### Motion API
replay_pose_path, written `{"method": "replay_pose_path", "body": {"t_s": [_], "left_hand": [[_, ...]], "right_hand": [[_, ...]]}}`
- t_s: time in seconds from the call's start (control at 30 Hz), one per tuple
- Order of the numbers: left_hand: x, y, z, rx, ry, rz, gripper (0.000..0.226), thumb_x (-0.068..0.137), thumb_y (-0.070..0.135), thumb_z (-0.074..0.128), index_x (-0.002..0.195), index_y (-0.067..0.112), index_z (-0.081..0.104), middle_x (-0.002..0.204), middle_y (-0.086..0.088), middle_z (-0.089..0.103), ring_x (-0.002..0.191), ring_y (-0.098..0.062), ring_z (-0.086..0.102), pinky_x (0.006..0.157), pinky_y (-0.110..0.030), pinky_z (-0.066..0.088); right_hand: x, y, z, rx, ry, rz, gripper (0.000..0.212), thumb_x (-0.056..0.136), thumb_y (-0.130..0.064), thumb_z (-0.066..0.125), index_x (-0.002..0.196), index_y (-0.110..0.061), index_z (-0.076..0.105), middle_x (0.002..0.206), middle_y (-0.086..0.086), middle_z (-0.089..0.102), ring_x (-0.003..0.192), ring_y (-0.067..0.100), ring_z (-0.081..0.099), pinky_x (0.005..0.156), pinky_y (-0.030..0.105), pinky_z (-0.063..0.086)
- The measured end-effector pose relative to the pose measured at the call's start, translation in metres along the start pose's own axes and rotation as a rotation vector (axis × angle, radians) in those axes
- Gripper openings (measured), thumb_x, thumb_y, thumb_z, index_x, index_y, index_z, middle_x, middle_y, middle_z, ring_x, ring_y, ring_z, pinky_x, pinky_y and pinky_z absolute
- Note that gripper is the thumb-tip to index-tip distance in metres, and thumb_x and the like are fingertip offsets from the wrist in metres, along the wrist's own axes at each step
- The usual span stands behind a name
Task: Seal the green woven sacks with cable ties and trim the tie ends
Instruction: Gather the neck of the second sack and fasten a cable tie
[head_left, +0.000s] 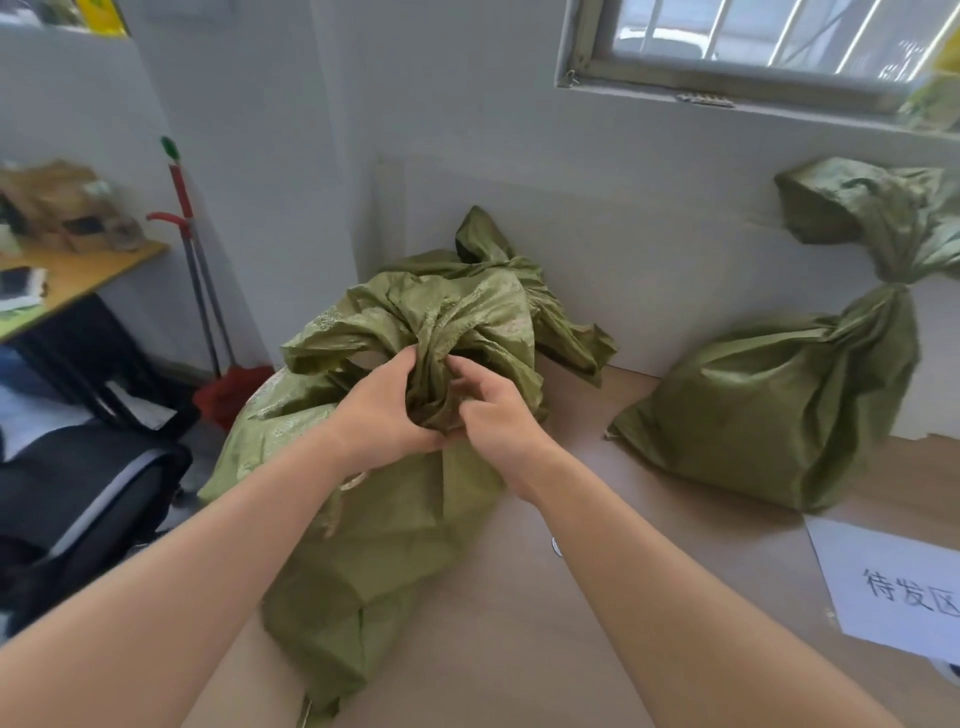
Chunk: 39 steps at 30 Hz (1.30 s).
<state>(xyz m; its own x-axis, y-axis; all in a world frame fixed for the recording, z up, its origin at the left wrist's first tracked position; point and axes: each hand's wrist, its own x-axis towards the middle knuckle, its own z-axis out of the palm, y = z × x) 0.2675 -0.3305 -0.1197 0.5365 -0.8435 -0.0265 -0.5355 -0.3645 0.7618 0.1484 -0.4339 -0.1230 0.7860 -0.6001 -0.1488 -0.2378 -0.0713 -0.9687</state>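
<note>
A full green woven sack (374, 545) stands on the brown floor in front of me, its loose mouth bunched together at the top. My left hand (382, 410) grips the gathered neck from the left. My right hand (493, 410) holds the same neck from the right, fingers curled into the fabric. Behind it lies another green sack (519, 291), partly hidden. A third green sack (769, 410) leans against the wall at the right, its neck cinched tight (896, 283). No cable tie or cutter is visible.
A white paper sign (893, 587) with printed characters lies on the floor at the right. A red broom (234, 389) and mop handle (182, 197) lean in the left corner by a wooden desk (78, 275). A dark bag (78, 499) sits at the left.
</note>
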Motion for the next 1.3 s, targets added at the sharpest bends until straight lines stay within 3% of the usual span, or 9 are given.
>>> {"method": "replay_pose_path", "body": {"t_s": [0.17,0.27,0.43,0.6,0.73,1.03,1.17,1.23,1.3], "left_hand": [[-0.033,0.029,-0.01,-0.074,0.137,0.029,0.07,0.08,-0.005,0.065,0.14,0.029,0.055,0.124,0.011,0.069,0.121,-0.009,0.062,0.111,-0.042,0.049],[-0.06,0.052,-0.014,-0.151,0.159,-0.02,0.077,0.086,-0.019,0.046,0.146,0.029,0.051,0.125,0.013,0.065,0.12,-0.006,0.06,0.11,-0.037,0.05],[-0.101,0.08,-0.012,-0.287,0.186,-0.118,0.087,0.088,-0.028,0.034,0.147,0.034,0.052,0.121,0.009,0.067,0.116,-0.017,0.065,0.099,-0.041,0.058],[-0.145,0.115,0.004,-0.355,0.143,-0.067,0.094,0.083,-0.033,0.03,0.115,0.049,0.063,0.103,0.019,0.078,0.102,-0.007,0.074,0.087,-0.034,0.063],[-0.171,0.145,0.021,-0.359,0.079,0.0,0.088,0.085,-0.032,0.034,0.122,0.044,0.057,0.104,0.02,0.076,0.1,-0.001,0.073,0.081,-0.027,0.063],[-0.211,0.216,0.066,-0.34,-0.12,0.223,0.077,0.085,-0.028,0.037,0.132,0.03,0.055,0.112,0.011,0.072,0.098,0.003,0.072,0.074,-0.017,0.059],[-0.223,0.254,0.098,-0.199,-0.146,0.309,0.078,0.078,-0.014,0.041,0.14,0.033,0.048,0.131,0.012,0.063,0.133,-0.011,0.055,0.108,-0.029,0.05],[-0.229,0.278,0.119,-0.114,-0.179,0.356,0.095,0.074,-0.005,0.043,0.16,0.033,0.027,0.157,0.004,0.046,0.153,-0.022,0.031,0.128,-0.049,0.022],[-0.237,0.302,0.142,-0.024,-0.199,0.308,0.101,0.079,-0.004,0.044,0.163,0.037,0.008,0.164,-0.002,0.031,0.158,-0.029,0.012,0.13,-0.049,0.002]], "right_hand": [[-0.036,-0.02,-0.001,0.061,-0.07,-0.101,0.066,0.092,0.014,0.034,0.144,-0.017,0.06,0.111,0.001,0.072,0.094,0.018,0.069,0.092,0.032,0.059],[-0.058,-0.021,-0.009,0.019,0.042,-0.177,0.047,0.096,0.006,0.047,0.125,-0.022,0.071,0.094,-0.012,0.069,0.078,0.003,0.061,0.085,0.024,0.055],[-0.095,-0.016,-0.03,-0.055,0.255,-0.2,0.019,0.09,-0.029,0.077,0.108,-0.032,0.072,0.1,-0.007,0.072,0.096,0.012,0.066,0.094,0.039,0.057],[-0.138,-0.022,-0.042,0.128,0.307,-0.153,0.051,0.077,-0.063,0.077,0.112,-0.032,0.058,0.112,-0.008,0.069,0.107,0.013,0.066,0.101,0.043,0.055],[-0.181,-0.032,-0.053,0.342,0.229,-0.177,0.078,0.077,-0.067,0.072,0.143,-0.034,0.047,0.131,-0.012,0.068,0.123,0.01,0.064,0.112,0.042,0.049],[-0.291,-0.062,-0.097,0.266,0.317,-0.21,0.053,0.087,-0.058,0.071,0.133,-0.033,0.06,0.122,-0.012,0.072,0.115,0.009,0.067,0.11,0.04,0.051],[-0.336,-0.064,-0.129,0.24,0.414,-0.245,0.034,0.095,-0.04,0.072,0.126,-0.032,0.06,0.123,-0.01,0.072,0.116,0.007,0.068,0.109,0.035,0.052],[-0.356,-0.064,-0.154,0.223,0.465,-0.218,0.026,0.103,-0.032,0.063,0.128,-0.026,0.059,0.125,-0.005,0.07,0.119,0.011,0.066,0.11,0.037,0.051],[-0.373,-0.062,-0.182,0.217,0.514,-0.171,0.021,0.106,-0.026,0.055,0.125,-0.02,0.06,0.122,0.0,0.07,0.115,0.016,0.066,0.109,0.04,0.052]]}}
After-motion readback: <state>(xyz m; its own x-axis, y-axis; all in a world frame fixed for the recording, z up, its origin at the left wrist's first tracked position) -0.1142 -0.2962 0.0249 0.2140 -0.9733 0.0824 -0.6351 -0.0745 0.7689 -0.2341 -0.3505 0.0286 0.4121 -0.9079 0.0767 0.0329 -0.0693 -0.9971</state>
